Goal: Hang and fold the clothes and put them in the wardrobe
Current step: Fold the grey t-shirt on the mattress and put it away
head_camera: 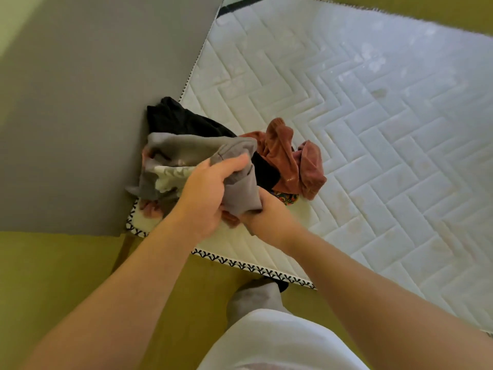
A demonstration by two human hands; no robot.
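Observation:
A small pile of clothes lies on the near corner of a bare white quilted mattress [373, 124]. A grey garment [176, 153] with a pale print is on top. My left hand [210, 193] grips a bunched fold of it from above, and my right hand [266, 212] holds its lower edge from beneath. A black garment [181, 118] sits behind the grey one, a rust-red velvety garment [290, 158] lies to the right, and a bit of patterned fabric [288, 198] peeks out under it. Something pink [152, 209] shows at the pile's left edge.
A grey wall or headboard panel [80, 116] stands left of the mattress. Yellow-green floor [66, 276] runs along the near side. My foot in a grey sock [256, 300] and white clothing [280, 343] are below, beside the mattress's black-and-white trimmed edge [253, 268].

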